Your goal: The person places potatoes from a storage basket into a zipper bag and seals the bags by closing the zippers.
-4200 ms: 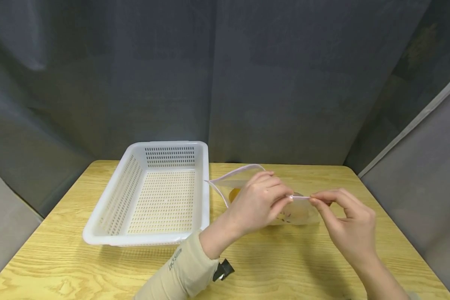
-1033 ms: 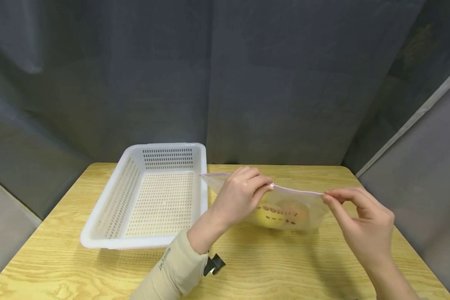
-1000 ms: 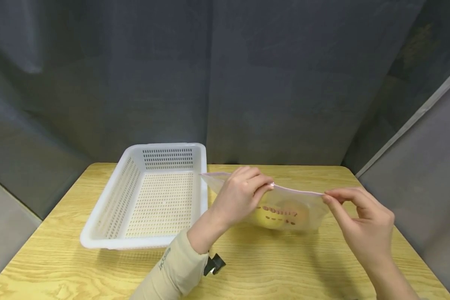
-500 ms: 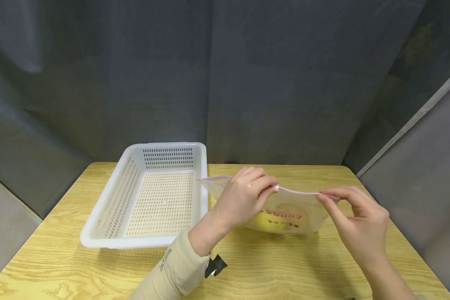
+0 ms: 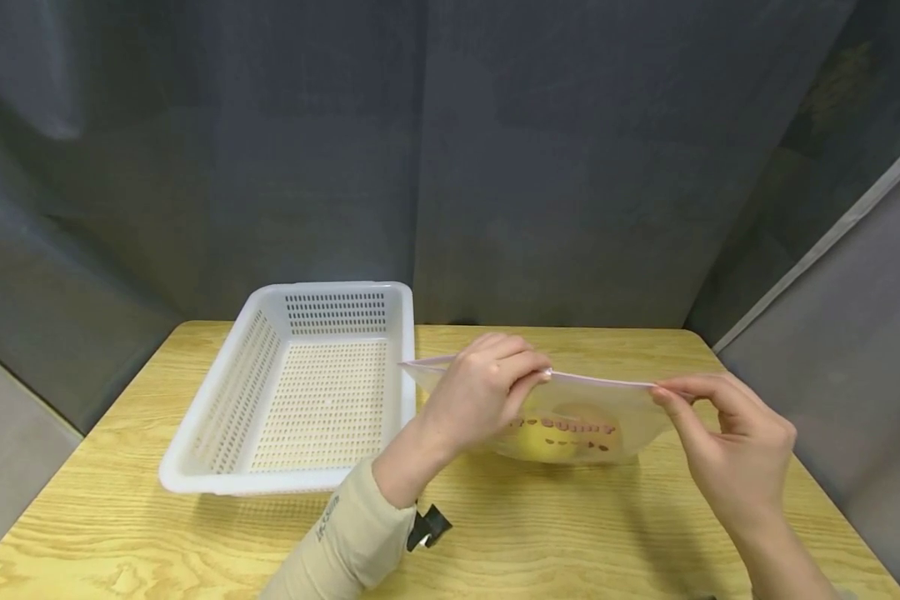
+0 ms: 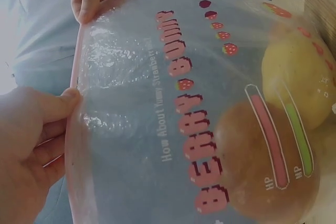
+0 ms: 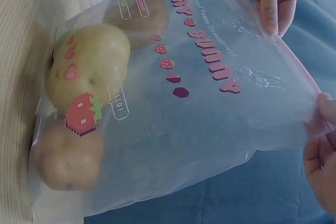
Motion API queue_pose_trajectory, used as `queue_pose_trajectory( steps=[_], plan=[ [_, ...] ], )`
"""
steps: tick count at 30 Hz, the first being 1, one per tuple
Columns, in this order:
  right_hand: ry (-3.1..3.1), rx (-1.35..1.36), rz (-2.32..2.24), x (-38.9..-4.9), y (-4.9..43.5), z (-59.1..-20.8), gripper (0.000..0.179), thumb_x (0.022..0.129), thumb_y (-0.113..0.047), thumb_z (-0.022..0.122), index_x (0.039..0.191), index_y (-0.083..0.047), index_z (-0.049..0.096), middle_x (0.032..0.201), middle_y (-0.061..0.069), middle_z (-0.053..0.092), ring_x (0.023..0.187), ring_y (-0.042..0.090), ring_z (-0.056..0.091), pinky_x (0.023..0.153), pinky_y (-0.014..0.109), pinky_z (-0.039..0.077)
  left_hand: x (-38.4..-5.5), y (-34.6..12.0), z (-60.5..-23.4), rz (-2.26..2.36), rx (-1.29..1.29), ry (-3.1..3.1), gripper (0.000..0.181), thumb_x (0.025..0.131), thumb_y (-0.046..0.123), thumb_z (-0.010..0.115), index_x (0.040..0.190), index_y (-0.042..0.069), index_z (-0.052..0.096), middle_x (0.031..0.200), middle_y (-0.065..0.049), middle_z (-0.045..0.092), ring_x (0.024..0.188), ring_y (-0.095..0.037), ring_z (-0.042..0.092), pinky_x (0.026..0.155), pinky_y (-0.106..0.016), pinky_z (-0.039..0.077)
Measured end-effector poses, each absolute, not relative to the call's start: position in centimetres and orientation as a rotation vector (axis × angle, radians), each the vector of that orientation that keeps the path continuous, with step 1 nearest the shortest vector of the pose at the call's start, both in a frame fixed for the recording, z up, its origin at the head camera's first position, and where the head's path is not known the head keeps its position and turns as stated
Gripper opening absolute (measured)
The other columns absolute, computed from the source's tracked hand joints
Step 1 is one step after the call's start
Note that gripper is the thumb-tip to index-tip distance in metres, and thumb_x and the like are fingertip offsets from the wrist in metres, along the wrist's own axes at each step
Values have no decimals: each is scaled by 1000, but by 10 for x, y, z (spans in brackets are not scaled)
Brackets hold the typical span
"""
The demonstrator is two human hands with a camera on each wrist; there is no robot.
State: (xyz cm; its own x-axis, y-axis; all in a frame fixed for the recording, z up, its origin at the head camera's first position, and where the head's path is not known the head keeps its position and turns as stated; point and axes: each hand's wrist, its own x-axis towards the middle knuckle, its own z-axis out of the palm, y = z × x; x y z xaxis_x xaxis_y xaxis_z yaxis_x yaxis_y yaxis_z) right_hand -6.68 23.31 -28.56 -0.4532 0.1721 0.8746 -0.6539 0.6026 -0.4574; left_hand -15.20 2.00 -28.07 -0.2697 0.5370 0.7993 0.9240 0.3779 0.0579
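A clear zip bag (image 5: 607, 417) printed with pink "Berry Bunny" lettering and strawberries is held up by its pink zip edge. Through the film in the right wrist view show a yellow potato (image 7: 92, 69) and two browner potatoes, one near the bag's corner (image 7: 68, 156) and one farther back (image 7: 139, 19). My left hand (image 5: 483, 379) pinches the zip edge around its middle; a small white piece shows at the fingertips. Thumb and forefinger of my right hand (image 5: 735, 433) pinch the edge near its right end. Left of my left hand, the bag's mouth gapes slightly.
A white perforated plastic basket (image 5: 401, 400) stands left of the bag, whose left corner overlaps its rim in the head view. Both are on a wooden table (image 5: 570, 533). A black buckle (image 5: 429, 527) sits at my left cuff. Dark curtains (image 5: 555, 167) close off the back.
Since the oldest frame my hands have drawn apart, the left one moving left along the zip edge. The bag's printed front now faces me, and the wide gap at its left has narrowed.
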Motion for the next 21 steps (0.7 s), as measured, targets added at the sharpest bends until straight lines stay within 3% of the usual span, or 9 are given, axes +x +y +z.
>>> queue_pose_trajectory(
  steps=[21],
  plan=[
    [-1791, 393, 1049, -65, 231, -281, 12, 63, 19, 69, 71, 11, 66, 71, -2, 66, 66, -1, 57, 64, 8, 44, -156, 13, -285, -689, -1229, -1928, 8, 83, 14, 65, 86, 10, 71, 83, 4, 67, 81, -10, 61, 85, -21, 45]
  ],
)
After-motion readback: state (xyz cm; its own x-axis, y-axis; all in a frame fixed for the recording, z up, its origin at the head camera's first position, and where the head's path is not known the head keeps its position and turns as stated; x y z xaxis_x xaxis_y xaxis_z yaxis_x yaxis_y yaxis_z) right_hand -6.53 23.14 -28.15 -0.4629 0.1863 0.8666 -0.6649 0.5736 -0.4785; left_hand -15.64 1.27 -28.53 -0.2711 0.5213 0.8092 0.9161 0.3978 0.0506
